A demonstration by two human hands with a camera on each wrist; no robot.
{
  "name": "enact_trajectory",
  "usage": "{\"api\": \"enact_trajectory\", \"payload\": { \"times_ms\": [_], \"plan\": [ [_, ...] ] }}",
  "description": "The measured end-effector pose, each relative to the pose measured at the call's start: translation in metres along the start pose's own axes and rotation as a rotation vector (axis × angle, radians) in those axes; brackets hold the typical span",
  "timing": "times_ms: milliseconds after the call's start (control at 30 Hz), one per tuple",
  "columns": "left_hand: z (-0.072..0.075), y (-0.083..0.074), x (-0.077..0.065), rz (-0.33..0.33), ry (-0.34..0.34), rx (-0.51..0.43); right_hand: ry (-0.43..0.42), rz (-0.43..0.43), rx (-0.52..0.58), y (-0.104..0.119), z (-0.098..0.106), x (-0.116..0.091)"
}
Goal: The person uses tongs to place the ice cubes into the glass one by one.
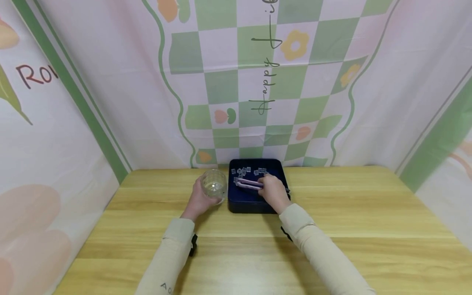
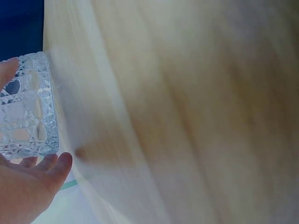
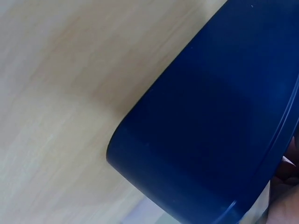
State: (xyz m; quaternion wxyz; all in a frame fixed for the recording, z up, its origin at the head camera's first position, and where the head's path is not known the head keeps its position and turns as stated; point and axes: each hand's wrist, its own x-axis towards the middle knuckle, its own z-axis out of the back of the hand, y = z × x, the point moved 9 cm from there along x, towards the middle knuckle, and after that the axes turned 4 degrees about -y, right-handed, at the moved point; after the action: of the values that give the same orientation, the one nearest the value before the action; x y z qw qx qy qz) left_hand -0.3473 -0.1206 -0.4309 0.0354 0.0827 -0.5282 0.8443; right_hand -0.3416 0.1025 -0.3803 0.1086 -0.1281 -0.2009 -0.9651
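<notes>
My left hand (image 1: 200, 196) holds a clear glass (image 1: 214, 184) by its side, just left of a dark blue square tray (image 1: 246, 208). In the left wrist view the glass (image 2: 28, 109) has a cut, faceted pattern, with the thumb and fingers on opposite sides. My right hand (image 1: 273, 191) grips a pair of pale purple tongs (image 1: 250, 184) over the tray. Their left end lies near several small clear pieces (image 1: 241, 172), like ice cubes, in the tray. Whether the tongs pinch a piece cannot be made out. The right wrist view shows mainly the tray's outer wall (image 3: 201, 121).
Glass and tray stand at the back of a light wooden table (image 1: 236, 254). Right behind it hangs a curtain (image 1: 254, 135) with green checks and flowers. More patterned cloth (image 1: 73, 143) hangs along the left side.
</notes>
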Motion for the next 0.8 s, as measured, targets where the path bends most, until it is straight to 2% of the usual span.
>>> {"api": "enact_trajectory", "payload": {
  "times_ms": [367, 633, 800],
  "plan": [
    [0.000, 0.000, -0.002, 0.022, 0.003, 0.004, -0.029, 0.028, -0.006, 0.001, 0.003, -0.001],
    [-0.001, -0.001, 0.000, 0.018, 0.005, -0.006, -0.022, 0.012, -0.027, -0.004, 0.007, 0.001],
    [-0.001, 0.000, 0.000, 0.019, 0.008, 0.013, -0.070, 0.022, -0.028, -0.006, 0.016, 0.002]
  ]
}}
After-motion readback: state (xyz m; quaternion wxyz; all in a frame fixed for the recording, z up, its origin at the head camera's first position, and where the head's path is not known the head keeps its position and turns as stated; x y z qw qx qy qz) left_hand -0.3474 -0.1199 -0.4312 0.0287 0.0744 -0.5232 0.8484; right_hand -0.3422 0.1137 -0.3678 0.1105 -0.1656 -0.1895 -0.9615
